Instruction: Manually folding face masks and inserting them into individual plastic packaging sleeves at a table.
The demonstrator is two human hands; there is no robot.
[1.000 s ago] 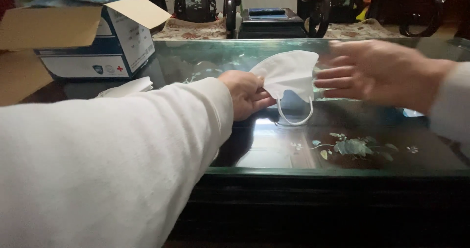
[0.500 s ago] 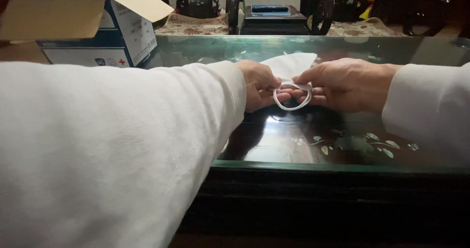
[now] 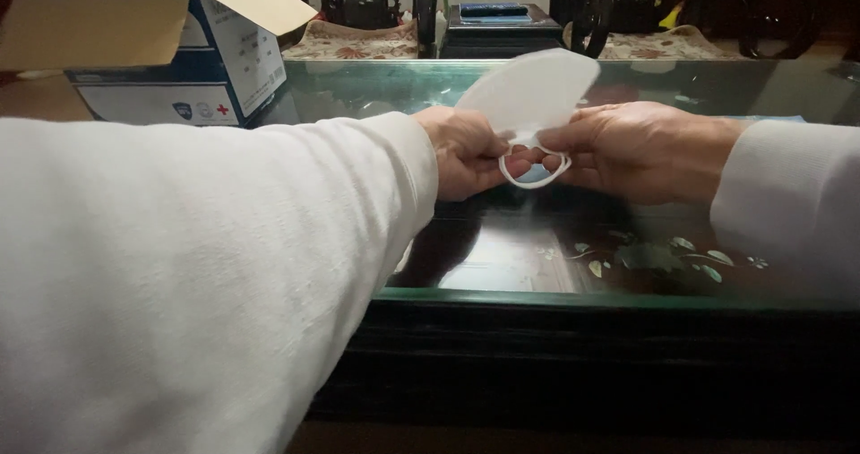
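A folded white face mask (image 3: 530, 91) stands upright above the glass-topped table (image 3: 555, 257), its white ear loops (image 3: 536, 174) hanging below it. My left hand (image 3: 464, 154) pinches the mask's lower edge from the left. My right hand (image 3: 640, 149) grips the same lower edge from the right, fingertips meeting the left hand's at the loops. Both arms wear long white sleeves.
An open cardboard box (image 3: 170, 55) with blue and white sides sits at the table's back left. Dark carved wooden furniture (image 3: 502, 15) and a patterned cloth (image 3: 349, 40) lie beyond the far edge. The table's dark wooden front rim (image 3: 582, 346) runs below my hands.
My right hand came in from the right and took hold of the mask. Both hands now hold it more upright and nearer the centre of the table.
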